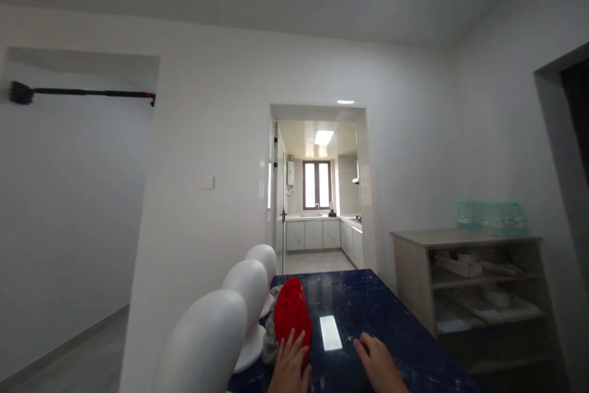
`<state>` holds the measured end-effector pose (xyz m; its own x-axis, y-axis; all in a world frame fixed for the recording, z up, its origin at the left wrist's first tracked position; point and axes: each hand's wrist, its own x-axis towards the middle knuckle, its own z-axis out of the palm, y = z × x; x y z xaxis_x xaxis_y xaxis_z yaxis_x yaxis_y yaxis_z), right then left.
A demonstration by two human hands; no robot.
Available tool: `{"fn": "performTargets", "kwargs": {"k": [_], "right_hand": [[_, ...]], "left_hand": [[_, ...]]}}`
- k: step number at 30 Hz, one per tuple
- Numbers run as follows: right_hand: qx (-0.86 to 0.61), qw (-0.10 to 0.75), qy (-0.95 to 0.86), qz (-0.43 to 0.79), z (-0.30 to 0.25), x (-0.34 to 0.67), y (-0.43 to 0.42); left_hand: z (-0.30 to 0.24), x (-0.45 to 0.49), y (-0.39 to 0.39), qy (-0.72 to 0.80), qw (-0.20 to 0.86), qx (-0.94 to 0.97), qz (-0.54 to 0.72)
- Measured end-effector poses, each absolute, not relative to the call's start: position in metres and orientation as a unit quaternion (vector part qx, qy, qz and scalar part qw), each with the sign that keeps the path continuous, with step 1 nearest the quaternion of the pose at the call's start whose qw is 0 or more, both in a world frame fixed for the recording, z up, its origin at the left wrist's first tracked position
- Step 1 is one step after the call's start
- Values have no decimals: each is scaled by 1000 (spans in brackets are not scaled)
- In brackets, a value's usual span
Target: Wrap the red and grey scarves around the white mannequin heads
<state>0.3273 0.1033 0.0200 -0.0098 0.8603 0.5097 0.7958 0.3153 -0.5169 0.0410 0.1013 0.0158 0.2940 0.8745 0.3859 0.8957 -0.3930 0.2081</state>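
My left hand lies with its fingers spread on the near end of a red fabric item, hat-like in look, on the dark blue marbled table. Grey crumpled fabric shows along the left side of the red one. Over the table to the right is my right hand, its fingers slightly bent and the thumb apart, with nothing visible in it. To the left stand three smooth white egg-shaped head forms in a row: a near one, a middle one and a far one.
A bright light reflection falls on the tabletop between my hands. Right of the table stands a wooden shelf unit with bottles on top and trays inside. A doorway ahead leads to a kitchen with white cabinets. A long-handled brush spans the left opening.
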Motion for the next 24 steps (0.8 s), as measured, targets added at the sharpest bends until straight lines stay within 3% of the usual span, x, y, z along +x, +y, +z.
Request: {"fn": "performTargets", "kwargs": {"k": [3, 7, 11, 14, 18, 24], "right_hand": [[-612, 363, -701, -43, 16, 368, 120], [-635, 346, -679, -125, 7, 397, 125], [-614, 328, -708, -120, 4, 391, 119], [-608, 321, -718, -106, 5, 384, 115], [-601, 326, -725, -78, 8, 381, 112], [-603, 313, -733, -32, 11, 382, 110]], "left_hand": [[6, 35, 118, -525, -16, -829, -194], [1, 36, 114, -629, 79, -736, -237], [19, 41, 89, -619, 105, -721, -292], [31, 46, 78, -552, 38, -771, -315], [27, 52, 81, -456, -112, -852, -232], [19, 54, 83, -499, -123, -826, -233]]}}
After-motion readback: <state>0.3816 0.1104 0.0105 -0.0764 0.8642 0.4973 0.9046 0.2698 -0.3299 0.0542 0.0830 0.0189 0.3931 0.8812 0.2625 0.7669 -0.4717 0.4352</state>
